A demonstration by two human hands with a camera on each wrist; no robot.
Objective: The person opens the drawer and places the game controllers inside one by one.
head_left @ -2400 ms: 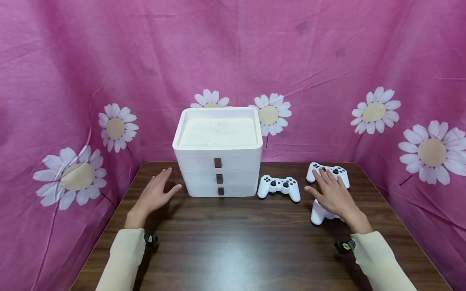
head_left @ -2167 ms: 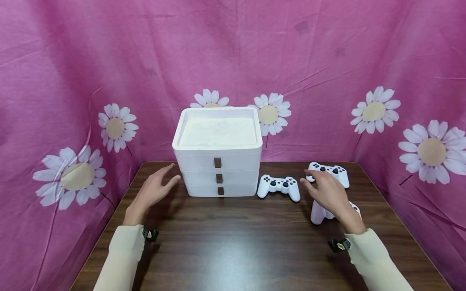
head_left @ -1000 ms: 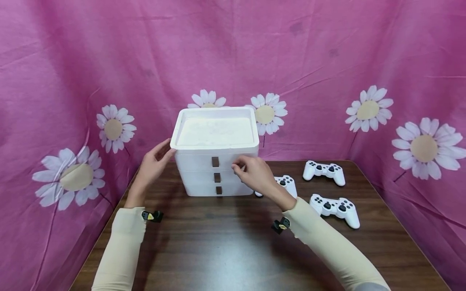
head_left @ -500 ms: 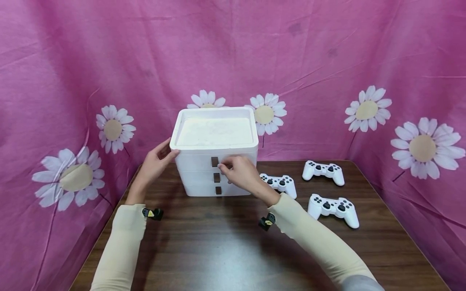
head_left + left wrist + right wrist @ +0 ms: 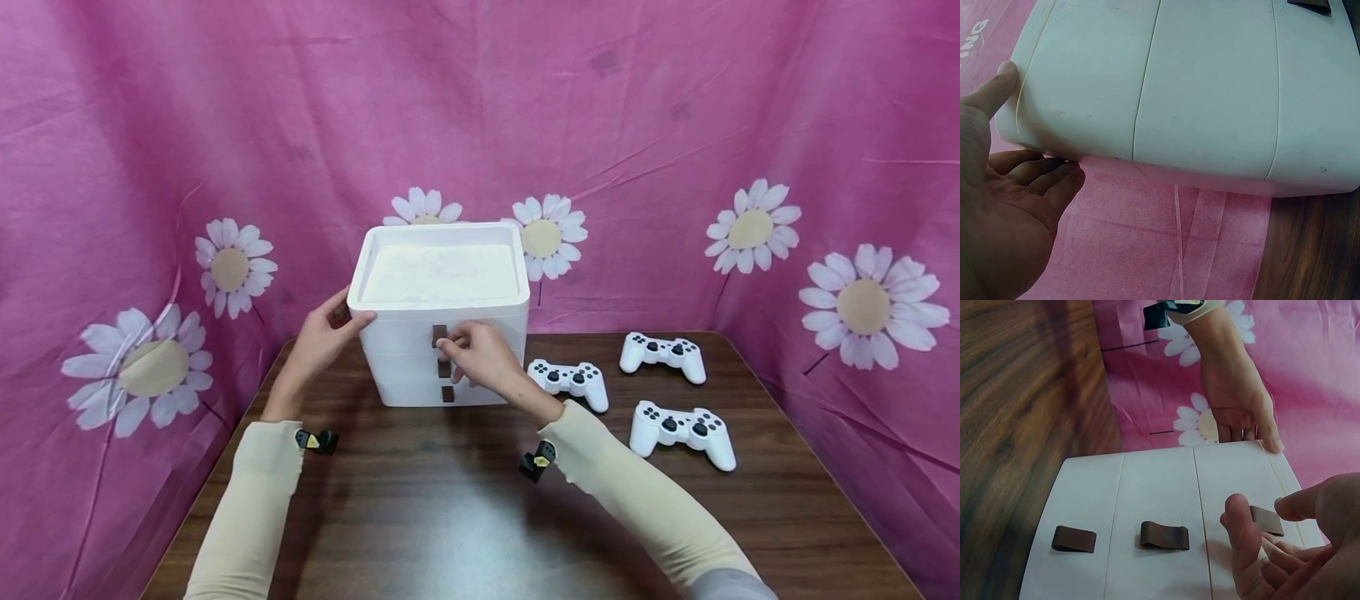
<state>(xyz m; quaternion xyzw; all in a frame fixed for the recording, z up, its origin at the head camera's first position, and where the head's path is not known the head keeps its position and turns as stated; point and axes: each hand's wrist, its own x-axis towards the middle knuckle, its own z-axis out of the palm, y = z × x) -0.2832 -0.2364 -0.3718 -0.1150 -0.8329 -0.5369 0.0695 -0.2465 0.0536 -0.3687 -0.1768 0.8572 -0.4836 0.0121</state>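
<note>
A white drawer unit (image 5: 405, 358) with a recessed top and three brown tab handles stands on the table. My left hand (image 5: 318, 342) grips its left front corner, thumb on the front near the top rim, fingers against the side. The left wrist view shows that thumb (image 5: 1005, 72) on the front edge. My right hand (image 5: 483, 354) is at the top handle (image 5: 1266, 520), thumb and index finger on either side with a gap between them. Its other fingers are bent below. The middle handle (image 5: 1164, 536) and bottom handle (image 5: 1074, 539) are untouched. Every drawer looks closed.
Three white game controllers lie on the right of the table: one beside the unit (image 5: 573, 381), one at the back (image 5: 663, 357) and one nearer the front (image 5: 684, 432). A pink flowered cloth (image 5: 637, 125) hangs behind the wooden table (image 5: 420, 500).
My right hand has moved left from over the controllers, across the drawer unit's front to the top handle. My left hand has risen to the unit's corner. Drawers and controllers have stayed put.
</note>
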